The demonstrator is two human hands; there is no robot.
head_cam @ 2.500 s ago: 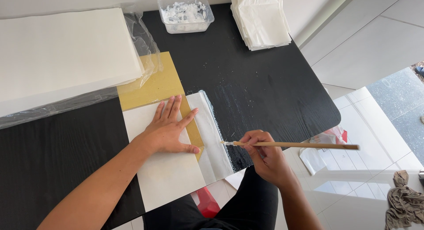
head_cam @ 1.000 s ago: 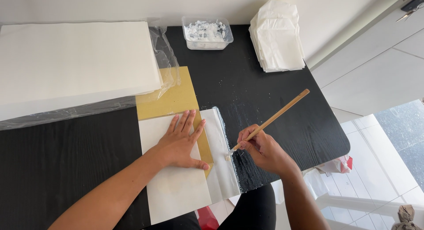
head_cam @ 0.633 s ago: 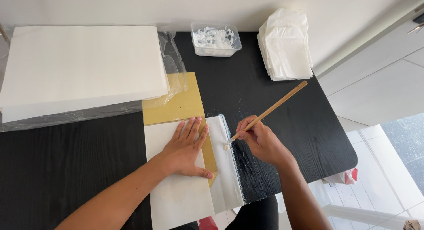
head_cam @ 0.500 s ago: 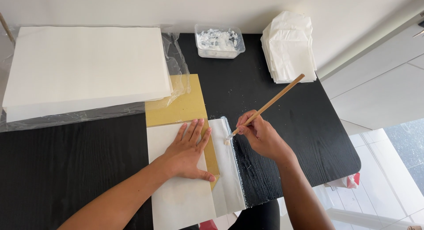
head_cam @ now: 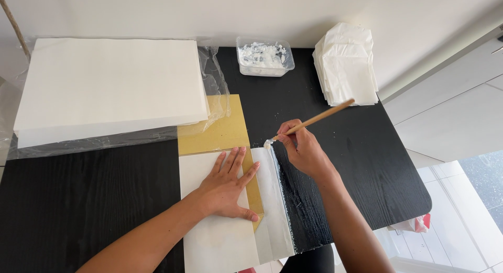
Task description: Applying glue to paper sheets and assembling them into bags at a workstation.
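Note:
My left hand [head_cam: 226, 186] lies flat, fingers spread, on a white sheet of paper [head_cam: 209, 241] that covers a tan cardboard panel [head_cam: 217, 131] on the black table [head_cam: 84, 199]. My right hand [head_cam: 303, 150] grips a wooden-handled brush [head_cam: 314, 119]. Its white, paste-laden tip touches the top end of a narrow paper strip [head_cam: 275, 205] running along the sheet's right edge.
A clear tub of white paste [head_cam: 263, 56] stands at the back of the table. Next to it on the right lies a pile of folded white paper [head_cam: 347, 63]. A large stack of white sheets [head_cam: 110, 87] on clear plastic fills the back left. White floor tiles lie beyond the table's right edge.
The brush has travelled up the strip from its lower part to its top end, and its handle has swung from level to pointing up-right. My left hand stayed pressed on the sheet.

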